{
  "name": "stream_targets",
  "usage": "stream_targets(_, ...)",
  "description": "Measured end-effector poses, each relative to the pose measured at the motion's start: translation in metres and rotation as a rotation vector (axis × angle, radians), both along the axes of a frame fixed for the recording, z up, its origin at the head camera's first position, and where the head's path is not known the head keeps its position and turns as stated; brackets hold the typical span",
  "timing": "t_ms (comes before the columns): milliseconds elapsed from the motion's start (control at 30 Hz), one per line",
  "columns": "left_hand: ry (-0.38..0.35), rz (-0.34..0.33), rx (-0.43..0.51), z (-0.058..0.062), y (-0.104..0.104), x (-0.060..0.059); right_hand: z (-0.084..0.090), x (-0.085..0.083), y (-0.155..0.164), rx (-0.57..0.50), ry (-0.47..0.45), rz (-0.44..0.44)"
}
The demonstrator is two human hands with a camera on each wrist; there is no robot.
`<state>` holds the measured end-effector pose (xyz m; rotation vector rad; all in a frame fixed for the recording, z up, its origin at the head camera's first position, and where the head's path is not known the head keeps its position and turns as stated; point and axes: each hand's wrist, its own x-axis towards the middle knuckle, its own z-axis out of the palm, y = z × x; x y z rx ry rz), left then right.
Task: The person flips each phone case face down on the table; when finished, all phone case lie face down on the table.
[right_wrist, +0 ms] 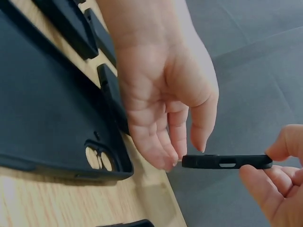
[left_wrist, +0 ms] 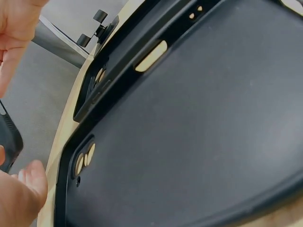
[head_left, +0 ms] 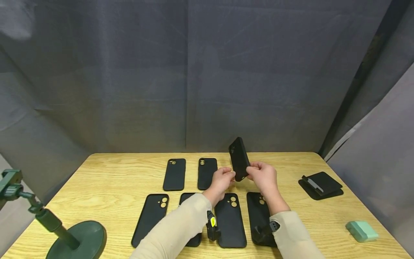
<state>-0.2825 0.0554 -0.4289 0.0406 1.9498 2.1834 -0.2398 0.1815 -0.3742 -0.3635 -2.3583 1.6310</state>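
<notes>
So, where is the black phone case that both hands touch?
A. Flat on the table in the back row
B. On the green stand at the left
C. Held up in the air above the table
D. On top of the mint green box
C: the left hand and right hand hold the black phone case by its lower end, raised and tilted above the wooden table.

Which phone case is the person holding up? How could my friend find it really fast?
Start at the wooden table with black phone cases lying flat in two rows. Look just above the middle of the back row, where the left hand and right hand meet. The held case is the only one lifted off the table, standing tilted.
</notes>
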Motion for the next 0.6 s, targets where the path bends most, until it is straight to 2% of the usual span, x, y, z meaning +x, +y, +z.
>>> stream_targets(133, -0.028, -0.020, 0.085, 0.0009, 0.0010, 0.0002, 0.0019, 0.0008, 0.0004, -0.137, 0.028, 0.008)
stream_targets(300, -0.049, -0.022, 0.139, 0.0019, 0.0009, 0.0003, -0.0001, 0.0021, 0.0017, -0.208, 0.030, 0.003)
stream_targets(467, -0.007, 0.020, 0.169, 0.0000, 0.0014, -0.0009, -0.0033, 0.0013, 0.0051, -0.243, 0.024, 0.021)
stream_targets(600, 0.040, 0.054, 0.129, -0.0001, 0.0007, 0.0012, -0.0069, -0.0007, 0.0088, -0.248, -0.005, 0.033)
